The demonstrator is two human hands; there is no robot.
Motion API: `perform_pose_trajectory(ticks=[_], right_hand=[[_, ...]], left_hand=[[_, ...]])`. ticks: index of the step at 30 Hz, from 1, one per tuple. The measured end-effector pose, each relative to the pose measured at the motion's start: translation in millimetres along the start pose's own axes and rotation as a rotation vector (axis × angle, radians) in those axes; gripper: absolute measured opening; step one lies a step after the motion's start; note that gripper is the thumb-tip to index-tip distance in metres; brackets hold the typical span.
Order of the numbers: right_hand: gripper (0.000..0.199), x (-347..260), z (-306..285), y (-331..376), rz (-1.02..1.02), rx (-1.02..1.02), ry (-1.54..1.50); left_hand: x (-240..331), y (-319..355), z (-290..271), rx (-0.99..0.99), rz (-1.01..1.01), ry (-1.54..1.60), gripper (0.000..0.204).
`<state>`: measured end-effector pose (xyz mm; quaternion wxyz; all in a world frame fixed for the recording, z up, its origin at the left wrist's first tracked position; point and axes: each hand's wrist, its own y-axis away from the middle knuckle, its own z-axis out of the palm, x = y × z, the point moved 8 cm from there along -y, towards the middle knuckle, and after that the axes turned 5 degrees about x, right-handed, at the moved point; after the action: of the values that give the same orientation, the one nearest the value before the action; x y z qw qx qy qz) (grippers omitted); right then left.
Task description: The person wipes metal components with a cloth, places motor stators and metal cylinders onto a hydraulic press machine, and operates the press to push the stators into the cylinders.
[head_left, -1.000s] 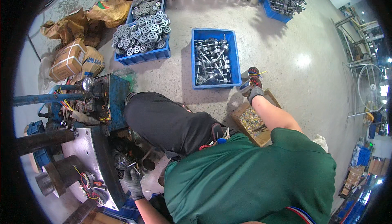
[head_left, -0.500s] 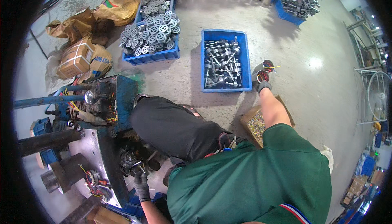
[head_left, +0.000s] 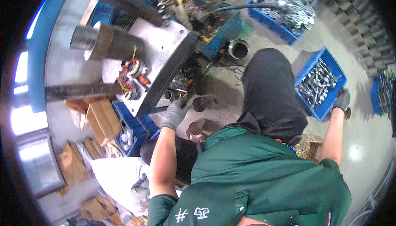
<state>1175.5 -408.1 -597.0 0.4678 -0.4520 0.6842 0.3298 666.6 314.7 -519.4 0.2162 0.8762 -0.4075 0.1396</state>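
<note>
Sitting just outside the bin's (head_left: 308, 105) right edge, the wired part (head_left: 347, 112) shows one dark end; your right hand (head_left: 341, 99) hides the rest, so its long axis is unclear. Your left hand (head_left: 176, 114), fingers bent, is beside a tube (head_left: 170, 95), mouth up, near the plate's (head_left: 167, 44) lower edge — whether either grips anything, I cannot tell. Grey floor (head_left: 355, 154); sleeves (head_left: 359, 24) stacked upper right.
</note>
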Motion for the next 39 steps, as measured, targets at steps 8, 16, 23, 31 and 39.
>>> perform_pose_trajectory(ticks=[8,16,23,31,39], right_hand=[[0.029,-378,256,296,-0.847,-1.212,-0.019],[0.043,-339,407,588,-1.817,-1.772,0.543],[0.045,-317,432,636,-1.515,-1.929,0.336],[0.041,-333,443,629,-1.381,-1.882,0.169],[0.038,-358,418,615,-1.56,-1.858,0.145]], left_hand=[[31,-2,-80,0.408,0.22,0.326,0.024],[13,39,-192,1.077,0.269,0.39,0.026],[-55,40,-239,1.206,-0.314,-0.248,0.048],[-94,31,-223,0.983,-0.441,-0.005,0.045],[8,63,-281,1.354,0.132,0.202,0.036]])
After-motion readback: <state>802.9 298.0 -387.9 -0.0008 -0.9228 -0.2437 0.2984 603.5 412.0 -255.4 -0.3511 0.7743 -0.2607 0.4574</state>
